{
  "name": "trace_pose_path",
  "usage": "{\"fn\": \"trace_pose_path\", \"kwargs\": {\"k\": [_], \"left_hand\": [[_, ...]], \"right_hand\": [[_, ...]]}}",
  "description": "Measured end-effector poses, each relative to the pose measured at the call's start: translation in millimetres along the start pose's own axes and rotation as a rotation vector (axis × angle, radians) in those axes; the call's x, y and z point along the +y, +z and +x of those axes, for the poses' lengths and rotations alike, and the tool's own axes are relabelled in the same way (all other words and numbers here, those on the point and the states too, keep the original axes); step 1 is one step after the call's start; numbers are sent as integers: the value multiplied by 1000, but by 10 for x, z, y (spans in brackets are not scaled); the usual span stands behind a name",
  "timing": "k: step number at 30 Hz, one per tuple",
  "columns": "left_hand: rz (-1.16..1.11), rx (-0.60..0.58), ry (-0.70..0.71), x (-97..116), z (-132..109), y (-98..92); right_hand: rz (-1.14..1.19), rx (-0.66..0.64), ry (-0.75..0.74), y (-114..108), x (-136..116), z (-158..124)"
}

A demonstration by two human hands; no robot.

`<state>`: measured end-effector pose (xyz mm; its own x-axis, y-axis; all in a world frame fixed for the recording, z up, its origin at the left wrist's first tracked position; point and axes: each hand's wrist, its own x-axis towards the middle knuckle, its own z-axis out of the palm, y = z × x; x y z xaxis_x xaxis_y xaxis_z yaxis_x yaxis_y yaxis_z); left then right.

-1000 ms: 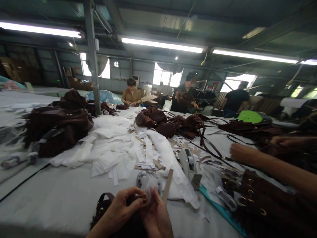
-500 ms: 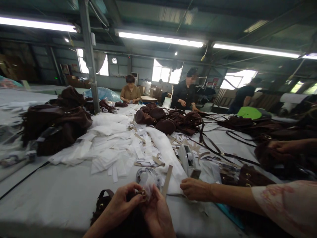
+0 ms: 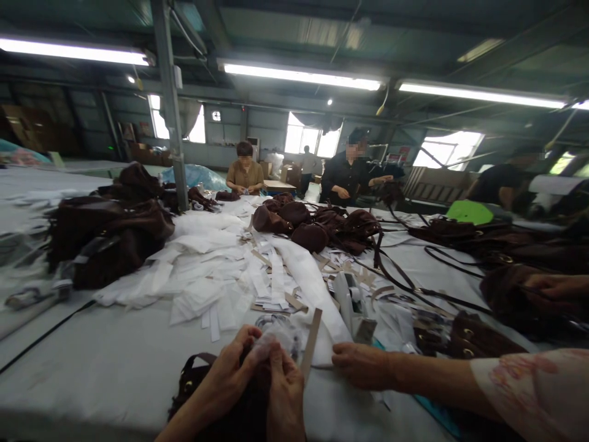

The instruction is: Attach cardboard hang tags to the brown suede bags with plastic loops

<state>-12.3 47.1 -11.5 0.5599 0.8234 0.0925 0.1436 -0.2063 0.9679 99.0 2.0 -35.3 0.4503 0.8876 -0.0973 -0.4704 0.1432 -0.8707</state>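
Observation:
Near the table's front edge, my left hand (image 3: 232,365) and my right hand (image 3: 286,376) are close together, fingers closed. Between them they pinch a thin translucent white wrapping sheet (image 3: 265,345), which drapes over the left fingertips. Whatever lies under the sheet is hidden. Below both hands is a dark brown bag (image 3: 251,408), largely covered by my forearms; its short handle (image 3: 199,359) loops up at the left. Just beyond my fingers lies a bundle of clear plastic (image 3: 289,334), with a flat grey-brown strip (image 3: 311,344) to its right.
A co-worker's hand (image 3: 361,365) reaches in from the right by a tape dispenser (image 3: 353,301). White sheets (image 3: 202,276) and strips cover the middle. Brown bags are piled left (image 3: 110,239), centre (image 3: 313,224) and right. A metal post (image 3: 172,116) rises at the table's left side.
My fingers have shifted slightly up, and the translucent sheet now covers the small brownish piece seen at my left fingertips before. A person across the table has raised an arm with something dark.

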Motion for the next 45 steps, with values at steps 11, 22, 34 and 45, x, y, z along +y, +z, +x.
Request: {"fn": "trace_pose_path", "kwargs": {"k": [11,22,34,45], "left_hand": [[-274,14,49,64,139,-216],[-230,109,38,0,209,-292],[-56,214,47,-249,287,-462],[-327,262,-12,-388,274,-506]], "right_hand": [[-418,-62,-177,132,-296,143],[-612,-142,-230,253,-234,155],[-753,-83,-286,406,-98,426],[-710,-132,-314,564,23,473]]}}
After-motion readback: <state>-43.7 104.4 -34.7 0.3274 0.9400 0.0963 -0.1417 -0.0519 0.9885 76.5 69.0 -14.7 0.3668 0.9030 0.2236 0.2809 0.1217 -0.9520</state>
